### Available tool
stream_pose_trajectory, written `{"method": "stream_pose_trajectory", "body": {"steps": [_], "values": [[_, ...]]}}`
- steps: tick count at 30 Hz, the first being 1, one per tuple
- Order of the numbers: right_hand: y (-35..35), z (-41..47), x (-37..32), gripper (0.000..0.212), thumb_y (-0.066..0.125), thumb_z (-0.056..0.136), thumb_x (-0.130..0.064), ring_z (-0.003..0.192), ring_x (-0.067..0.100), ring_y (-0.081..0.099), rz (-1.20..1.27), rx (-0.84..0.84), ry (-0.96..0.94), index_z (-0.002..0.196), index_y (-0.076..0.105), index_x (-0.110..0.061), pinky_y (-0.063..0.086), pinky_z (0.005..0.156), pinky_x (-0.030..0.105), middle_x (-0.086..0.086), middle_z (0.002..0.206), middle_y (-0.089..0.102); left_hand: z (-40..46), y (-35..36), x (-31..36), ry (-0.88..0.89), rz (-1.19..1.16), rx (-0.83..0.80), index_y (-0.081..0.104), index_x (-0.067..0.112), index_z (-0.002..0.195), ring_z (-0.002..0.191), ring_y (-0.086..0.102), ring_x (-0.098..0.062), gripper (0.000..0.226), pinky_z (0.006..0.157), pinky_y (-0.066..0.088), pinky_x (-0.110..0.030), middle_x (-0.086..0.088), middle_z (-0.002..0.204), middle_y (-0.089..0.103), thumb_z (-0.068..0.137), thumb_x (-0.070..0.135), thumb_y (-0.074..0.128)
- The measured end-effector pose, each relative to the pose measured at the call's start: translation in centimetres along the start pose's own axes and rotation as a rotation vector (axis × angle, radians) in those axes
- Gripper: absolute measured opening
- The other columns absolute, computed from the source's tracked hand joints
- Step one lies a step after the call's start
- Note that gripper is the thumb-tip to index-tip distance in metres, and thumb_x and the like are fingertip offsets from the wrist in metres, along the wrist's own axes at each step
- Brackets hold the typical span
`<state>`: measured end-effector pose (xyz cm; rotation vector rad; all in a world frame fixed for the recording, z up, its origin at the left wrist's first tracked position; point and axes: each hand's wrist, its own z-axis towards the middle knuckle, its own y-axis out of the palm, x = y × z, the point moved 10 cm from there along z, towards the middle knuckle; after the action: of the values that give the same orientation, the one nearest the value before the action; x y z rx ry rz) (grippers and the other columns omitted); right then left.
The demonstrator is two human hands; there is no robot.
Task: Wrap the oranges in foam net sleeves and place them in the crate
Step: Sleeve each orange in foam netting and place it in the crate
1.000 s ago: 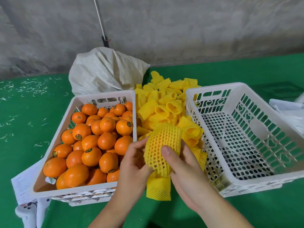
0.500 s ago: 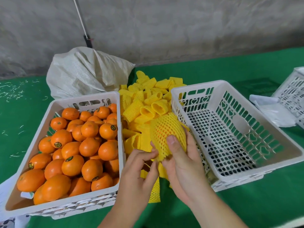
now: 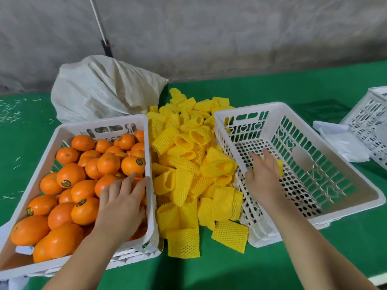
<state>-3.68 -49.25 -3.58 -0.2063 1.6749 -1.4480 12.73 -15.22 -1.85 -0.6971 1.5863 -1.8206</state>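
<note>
Oranges [image 3: 83, 181], smooth and round, fill the left white plastic crate [image 3: 100, 126]. Right crate [image 3: 314, 130]: perforated floor, slotted walls. Between the crates: a heap of yellow foam-net sleeves [image 3: 188, 164]. The right hand [image 3: 262, 174] grips a sleeved orange [image 3: 279, 167] inside the right crate. The left hand [image 3: 123, 199] rests on the oranges, fingers spread; whether it grips one cannot be told.

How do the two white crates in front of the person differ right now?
The left crate is heaped with bare oranges; the right crate holds only one sleeved orange under the right hand. The left hand reaches into the left crate. The right crate's perforated floor shows; the left crate's is buried. Both are white slotted plastic, flanking the foam sleeves.
</note>
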Motion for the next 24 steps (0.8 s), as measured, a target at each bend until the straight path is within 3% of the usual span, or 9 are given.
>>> {"method": "stream_pose_trajectory", "body": {"steps": [4, 8, 12, 14, 15, 18, 20, 22, 24], "values": [[3.0, -2.1, -6.2, 0.060, 0.070, 0.090, -0.035, 0.147, 0.035, 0.028, -0.292, 0.024, -0.393, 0.145, 0.049, -0.027, 0.032, 0.116, 0.054, 0.011, 0.160, 0.030, 0.5, -0.2, -0.1, -0.014, 0.131, 0.005, 0.054, 0.025, 0.152, 0.113, 0.056, -0.045, 0.073, 0.092, 0.045, -0.058, -0.017, 0.137, 0.061, 0.085, 0.013, 0.082], [4.0, -0.6, -6.5, 0.074, 0.067, 0.093, -0.039, 0.140, 0.031, 0.028, -0.386, 0.047, -0.314, 0.156, 0.031, -0.025, 0.027, 0.116, 0.046, 0.008, 0.154, 0.030, 0.8, -0.7, -1.4, -0.085, 0.056, -0.025, 0.046, 0.028, 0.157, 0.123, 0.049, -0.038, 0.076, 0.097, 0.041, -0.052, -0.008, 0.146, 0.056, 0.090, 0.026, 0.080], [3.8, 0.6, -6.4, 0.076, 0.060, 0.097, -0.046, 0.125, 0.029, 0.037, -0.384, 0.084, -0.253, 0.160, 0.023, -0.024, 0.033, 0.106, 0.044, 0.005, 0.139, 0.041, -0.3, -2.3, -2.3, -0.165, -0.136, 0.035, 0.050, 0.022, 0.155, 0.125, 0.051, -0.040, 0.084, 0.096, 0.042, -0.054, -0.007, 0.145, 0.058, 0.082, 0.036, 0.089], [3.7, 0.9, -6.5, 0.072, 0.061, 0.096, -0.044, 0.115, 0.030, 0.040, -0.386, 0.092, -0.232, 0.158, 0.030, -0.026, 0.036, 0.099, 0.045, 0.006, 0.128, 0.044, -0.9, -3.0, -2.3, -0.192, -0.283, 0.089, 0.048, 0.023, 0.157, 0.127, 0.050, -0.035, 0.083, 0.099, 0.042, -0.052, -0.005, 0.148, 0.054, 0.085, 0.043, 0.085], [3.6, 1.0, -6.6, 0.062, 0.063, 0.095, -0.042, 0.110, 0.030, 0.040, -0.370, 0.101, -0.235, 0.152, 0.043, -0.027, 0.038, 0.095, 0.046, 0.006, 0.121, 0.046, -1.1, -3.2, -2.2, -0.202, -0.386, 0.112, 0.046, 0.025, 0.157, 0.128, 0.050, -0.031, 0.083, 0.101, 0.042, -0.050, -0.002, 0.149, 0.053, 0.086, 0.048, 0.081], [2.9, 0.6, -7.3, 0.025, 0.074, 0.090, -0.034, 0.103, 0.033, 0.043, -0.250, 0.157, -0.274, 0.113, 0.072, -0.022, 0.040, 0.088, 0.049, 0.005, 0.109, 0.051, -1.6, -3.0, -1.3, -0.210, -0.764, 0.118, 0.042, 0.032, 0.157, 0.132, 0.049, -0.012, 0.083, 0.104, 0.047, -0.028, 0.011, 0.149, 0.048, 0.085, 0.061, 0.073], [2.8, 0.0, -7.6, 0.019, 0.077, 0.088, -0.032, 0.104, 0.032, 0.045, -0.104, 0.169, -0.294, 0.101, 0.071, -0.020, 0.040, 0.088, 0.047, 0.003, 0.108, 0.056, -1.8, -2.8, -0.1, -0.183, -0.892, 0.113, 0.039, 0.040, 0.155, 0.132, 0.047, -0.001, 0.081, 0.097, 0.043, -0.012, 0.021, 0.146, 0.044, 0.085, 0.062, 0.072], [2.5, -0.7, -8.3, 0.012, 0.074, 0.090, -0.033, 0.100, 0.023, 0.051, 0.151, 0.113, -0.294, 0.096, 0.065, -0.025, 0.044, 0.084, 0.039, -0.006, 0.102, 0.059, -1.9, -2.5, 0.7, -0.171, -0.967, 0.109, 0.039, 0.046, 0.152, 0.131, 0.047, 0.004, 0.076, 0.095, 0.046, -0.011, 0.030, 0.143, 0.043, 0.086, 0.062, 0.072], [2.8, -1.5, -8.9, 0.013, 0.068, 0.095, -0.035, 0.073, 0.002, 0.054, 0.515, -0.005, -0.203, 0.089, 0.056, -0.036, 0.043, 0.063, 0.023, -0.019, 0.081, 0.057, -1.9, -2.1, 1.7, -0.167, -1.080, 0.091, 0.039, 0.056, 0.146, 0.130, 0.049, 0.006, 0.069, 0.092, 0.051, -0.012, 0.038, 0.141, 0.041, 0.087, 0.060, 0.074]]}}
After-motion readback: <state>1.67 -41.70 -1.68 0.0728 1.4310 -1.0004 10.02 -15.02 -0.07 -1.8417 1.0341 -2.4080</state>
